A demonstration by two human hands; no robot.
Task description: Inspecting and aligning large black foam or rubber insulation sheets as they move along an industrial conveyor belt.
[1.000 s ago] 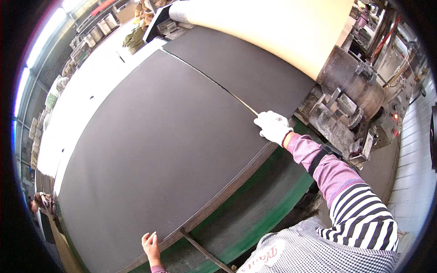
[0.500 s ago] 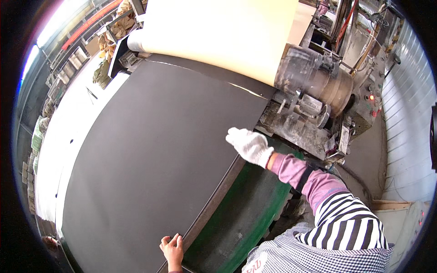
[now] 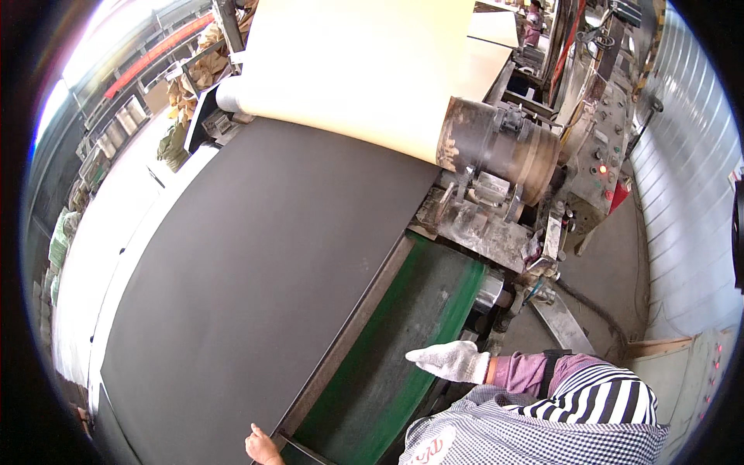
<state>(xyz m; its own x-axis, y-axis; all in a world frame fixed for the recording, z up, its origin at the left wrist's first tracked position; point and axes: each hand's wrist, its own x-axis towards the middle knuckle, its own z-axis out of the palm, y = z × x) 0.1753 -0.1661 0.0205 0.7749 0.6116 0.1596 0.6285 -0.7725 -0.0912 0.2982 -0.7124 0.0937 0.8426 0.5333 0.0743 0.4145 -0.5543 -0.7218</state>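
Observation:
A wide dark grey sheet (image 3: 263,263) lies flat before me, its far end meeting a pale cream sheet (image 3: 349,70) that curves over a roller. At the bottom edge, my bare left hand (image 3: 263,447) is at the dark sheet's near right edge, one finger stretched out and the others partly bent. My right hand (image 3: 449,361), in a white knitted glove, hovers at the near side of a green belt (image 3: 380,341) with a dark middle. Its fingers are extended close together, and nothing shows in them. A brown rail (image 3: 349,341) runs between sheet and belt.
A worn metal roller end (image 3: 496,143) and its bracket stand at the far right. Behind them is a control panel (image 3: 601,163) with a lit red lamp. A grey cabinet (image 3: 690,380) is at my right. Brown paper bundles (image 3: 209,50) lie at the far left.
My right hand has drawn back from the dark sheet's edge toward my body, over the belt. My left hand sits lower and farther left. The bright slits at the sheet's far end no longer show.

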